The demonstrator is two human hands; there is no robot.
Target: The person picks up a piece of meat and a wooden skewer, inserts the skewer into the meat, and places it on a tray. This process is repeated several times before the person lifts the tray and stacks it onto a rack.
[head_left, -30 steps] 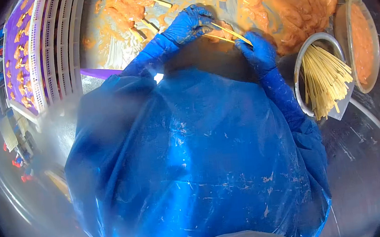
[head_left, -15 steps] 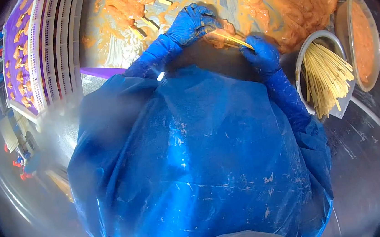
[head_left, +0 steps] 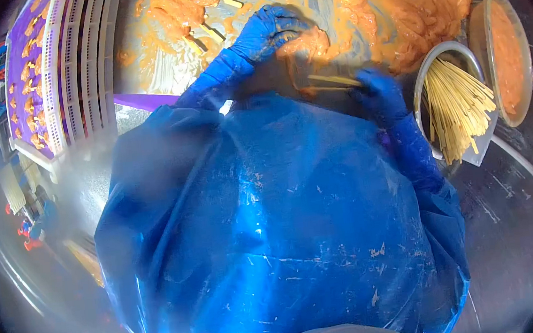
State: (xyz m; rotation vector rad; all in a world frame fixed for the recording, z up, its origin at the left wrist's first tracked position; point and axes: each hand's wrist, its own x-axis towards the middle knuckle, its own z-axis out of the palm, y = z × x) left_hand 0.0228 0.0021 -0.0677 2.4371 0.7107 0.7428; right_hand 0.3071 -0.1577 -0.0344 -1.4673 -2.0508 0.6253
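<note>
- While the right hand point(head_left: 378, 91) is blurred, its gloved fingers read as clenched around the near ends of two wooden skewers point(head_left: 333, 82), which point left, roughly level, just above the table.
- Left hand point(head_left: 269, 30), blue glove smeared orange, has its fingers curled onto a strip of marinated meat point(head_left: 307, 42). Whether it pinches the strip or only presses on it cannot be told.
- Strip lies on the steel table point(head_left: 520, 206), just far of the skewer tips and at the near edge of the heap of marinated meat point(head_left: 405, 2).
- Judgement on the skewers: light, stiff, thin, likely to snap if bent. Best held low on the shaft, close to the blunt end, with the tips left free.
- Judgement on the strip: soft, limp, slick with sauce. Likely to slide under wet gloves, so a pinch across the thick middle seems safer than one at a trailing end.
- Right of the hands: steel bowl point(head_left: 426, 74) of spare skewers, and beyond it a second bowl point(head_left: 509, 56) of orange marinade.
- Far left: slotted crates point(head_left: 68, 70).
- Near: blue plastic apron point(head_left: 272, 230) fills the middle of the view.
</note>
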